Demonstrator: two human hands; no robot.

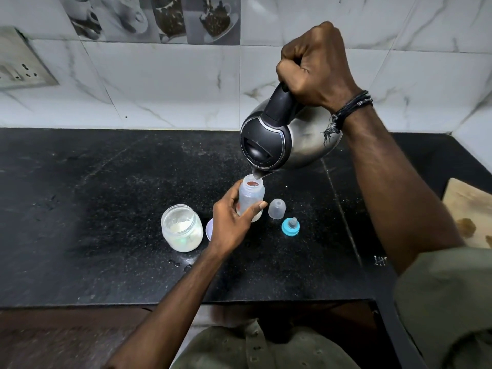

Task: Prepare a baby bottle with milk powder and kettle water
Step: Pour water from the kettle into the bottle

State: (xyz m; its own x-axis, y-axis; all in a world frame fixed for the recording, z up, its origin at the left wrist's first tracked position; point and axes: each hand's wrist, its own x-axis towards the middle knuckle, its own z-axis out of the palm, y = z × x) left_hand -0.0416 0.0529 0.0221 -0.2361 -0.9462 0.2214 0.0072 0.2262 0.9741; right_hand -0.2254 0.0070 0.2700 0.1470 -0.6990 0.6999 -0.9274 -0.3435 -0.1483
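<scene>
A black speckled stone counter [106,209] fills the middle of the scene, with a few small wet drops [178,263] near its front edge. Behind it rises a wall of white marble-look tiles [165,83], and along the top runs a band of grey tiles printed with coffee cups [159,17]. A switch and socket plate [18,65] sits on the wall at far left. At the right edge lies a pale, stained wooden board [470,209].

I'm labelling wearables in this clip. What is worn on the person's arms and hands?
Both hands are bare, no gloves or rings visible. The right wrist carries a black thread wristband with frayed ends. An olive-green short sleeve covers the right upper arm; the left forearm is bare.
</scene>
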